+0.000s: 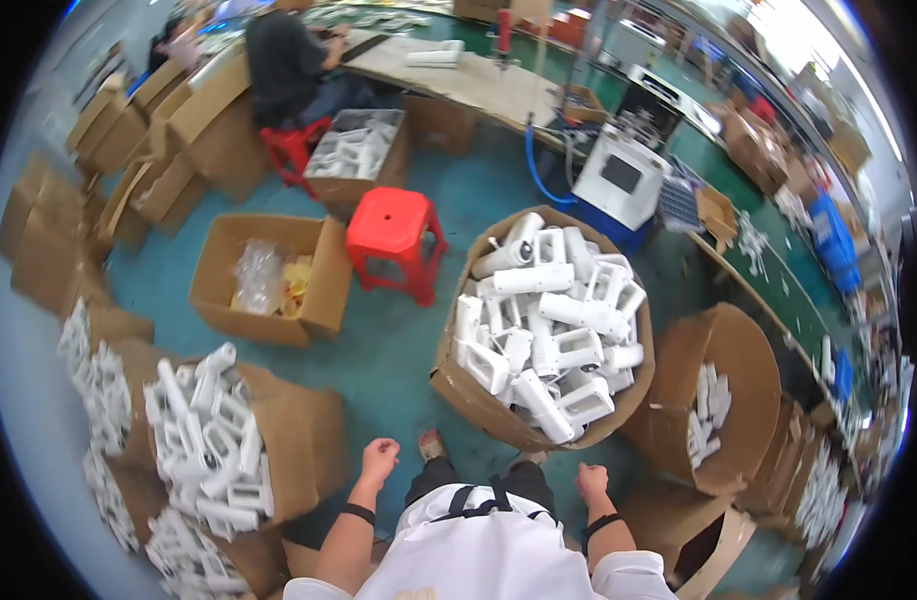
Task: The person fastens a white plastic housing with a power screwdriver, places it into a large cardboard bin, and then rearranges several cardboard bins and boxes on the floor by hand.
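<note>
My left hand (380, 461) hangs over the floor at waist height, its fingers loosely curled with nothing showing in them. On the other side of my body, my right hand (592, 482) is closed in a loose fist, and no object shows in it either. Just ahead stands a large cardboard box (441, 385) heaped with white plastic housings (578, 315), tube-shaped with looped handles. The right hand is nearest this box but apart from it. To the left of my left hand, another carton (303, 430) holds a pile of similar white parts (213, 440).
A red stool (388, 225) and an open carton (210, 300) with clear plastic bags stand ahead. At right, a deep carton (748, 400) holds a few white parts. A seated person (288, 70) works at a bench (478, 80). A white machine (618, 180) stands beyond the large box.
</note>
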The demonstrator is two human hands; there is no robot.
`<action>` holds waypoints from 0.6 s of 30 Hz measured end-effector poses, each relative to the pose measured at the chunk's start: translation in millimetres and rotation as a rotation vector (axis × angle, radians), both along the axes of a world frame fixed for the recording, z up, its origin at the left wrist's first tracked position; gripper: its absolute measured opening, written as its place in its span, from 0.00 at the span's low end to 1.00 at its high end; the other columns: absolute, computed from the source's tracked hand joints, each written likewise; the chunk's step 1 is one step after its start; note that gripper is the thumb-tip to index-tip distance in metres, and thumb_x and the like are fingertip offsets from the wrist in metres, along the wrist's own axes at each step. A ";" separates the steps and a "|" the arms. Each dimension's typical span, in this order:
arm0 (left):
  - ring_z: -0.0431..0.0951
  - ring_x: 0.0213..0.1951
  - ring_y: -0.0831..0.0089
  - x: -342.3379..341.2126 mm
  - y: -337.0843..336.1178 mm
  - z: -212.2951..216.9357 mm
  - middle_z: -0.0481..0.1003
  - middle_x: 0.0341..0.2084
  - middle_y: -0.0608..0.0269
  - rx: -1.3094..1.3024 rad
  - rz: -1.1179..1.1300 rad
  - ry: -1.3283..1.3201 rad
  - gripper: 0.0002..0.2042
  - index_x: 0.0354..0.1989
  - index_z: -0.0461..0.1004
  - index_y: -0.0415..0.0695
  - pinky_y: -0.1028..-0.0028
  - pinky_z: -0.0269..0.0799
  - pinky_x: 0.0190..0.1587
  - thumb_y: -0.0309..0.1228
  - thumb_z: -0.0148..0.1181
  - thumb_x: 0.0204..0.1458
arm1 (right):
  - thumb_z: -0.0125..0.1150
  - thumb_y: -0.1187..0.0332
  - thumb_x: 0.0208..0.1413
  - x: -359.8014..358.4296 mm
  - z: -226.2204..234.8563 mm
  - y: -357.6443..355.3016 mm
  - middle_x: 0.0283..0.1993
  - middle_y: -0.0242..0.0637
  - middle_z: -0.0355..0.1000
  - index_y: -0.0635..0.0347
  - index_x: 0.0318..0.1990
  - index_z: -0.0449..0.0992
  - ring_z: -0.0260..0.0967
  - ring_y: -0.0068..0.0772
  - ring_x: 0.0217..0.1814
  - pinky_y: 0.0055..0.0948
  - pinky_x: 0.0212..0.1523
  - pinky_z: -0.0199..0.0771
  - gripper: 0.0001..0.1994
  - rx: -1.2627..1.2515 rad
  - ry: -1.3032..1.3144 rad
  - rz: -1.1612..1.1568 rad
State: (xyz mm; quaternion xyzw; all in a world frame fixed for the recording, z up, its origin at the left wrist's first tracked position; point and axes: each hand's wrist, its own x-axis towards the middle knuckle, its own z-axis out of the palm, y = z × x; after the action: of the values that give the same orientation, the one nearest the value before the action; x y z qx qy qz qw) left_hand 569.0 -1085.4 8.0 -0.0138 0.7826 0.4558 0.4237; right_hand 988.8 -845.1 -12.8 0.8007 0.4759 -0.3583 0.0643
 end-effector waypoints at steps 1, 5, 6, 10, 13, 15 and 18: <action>0.74 0.23 0.76 -16.2 17.6 -4.0 0.75 0.26 0.63 -0.002 -0.046 -0.001 0.11 0.37 0.74 0.38 0.76 0.70 0.25 0.32 0.60 0.48 | 0.56 0.55 0.48 -2.4 -7.5 -5.1 0.30 0.49 0.76 0.65 0.30 0.79 0.75 0.46 0.39 0.38 0.45 0.71 0.18 0.018 -0.004 -0.033; 0.75 0.26 0.74 -57.6 109.5 -7.9 0.76 0.27 0.60 0.021 -0.327 0.091 0.12 0.35 0.75 0.36 0.74 0.71 0.28 0.33 0.59 0.48 | 0.55 0.55 0.52 0.7 -65.7 -20.9 0.22 0.42 0.72 0.69 0.27 0.74 0.70 0.33 0.20 0.33 0.24 0.71 0.20 0.153 0.005 -0.251; 0.76 0.28 0.72 -64.5 125.1 -12.4 0.76 0.27 0.58 0.004 -0.366 0.132 0.13 0.35 0.75 0.36 0.72 0.72 0.31 0.34 0.59 0.48 | 0.55 0.55 0.52 -11.1 -64.6 -19.6 0.22 0.42 0.72 0.69 0.27 0.74 0.70 0.33 0.20 0.33 0.24 0.71 0.20 0.143 0.013 -0.289; 0.75 0.29 0.72 -66.5 196.6 -42.0 0.76 0.32 0.58 -0.073 -0.590 0.296 0.14 0.37 0.73 0.35 0.73 0.72 0.30 0.34 0.57 0.49 | 0.51 0.52 0.53 -16.1 -115.0 -11.6 0.41 0.50 0.72 0.70 0.43 0.72 0.69 0.43 0.40 0.37 0.40 0.68 0.24 0.005 0.143 -0.539; 0.75 0.33 0.69 -68.6 226.7 -59.8 0.76 0.34 0.54 -0.219 -0.646 0.378 0.18 0.38 0.72 0.33 0.70 0.72 0.35 0.38 0.60 0.47 | 0.48 0.57 0.55 -31.7 -127.3 -9.1 0.37 0.42 0.73 0.67 0.43 0.70 0.70 0.32 0.28 0.34 0.25 0.70 0.20 0.091 0.410 -0.704; 0.74 0.44 0.53 -63.0 242.8 -66.0 0.74 0.40 0.43 -0.307 -0.604 0.486 0.25 0.41 0.71 0.33 0.65 0.68 0.47 0.43 0.62 0.41 | 0.47 0.58 0.55 -41.6 -107.7 -13.5 0.39 0.41 0.72 0.66 0.46 0.69 0.69 0.31 0.28 0.34 0.24 0.69 0.20 0.115 0.632 -0.843; 0.73 0.46 0.51 -82.6 257.0 -102.5 0.72 0.42 0.40 -0.297 -0.618 0.412 0.28 0.44 0.69 0.31 0.64 0.67 0.49 0.41 0.63 0.38 | 0.46 0.60 0.54 -55.2 -95.1 -22.9 0.40 0.40 0.72 0.62 0.48 0.68 0.69 0.30 0.28 0.31 0.23 0.67 0.18 0.135 0.675 -0.965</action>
State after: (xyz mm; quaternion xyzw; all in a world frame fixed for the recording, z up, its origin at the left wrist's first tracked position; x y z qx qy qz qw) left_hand 486.4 -828.3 -94.5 0.2527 0.8760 0.1819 0.3683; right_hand 933.6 -868.0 -107.9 0.7705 0.0739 -0.5510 -0.3118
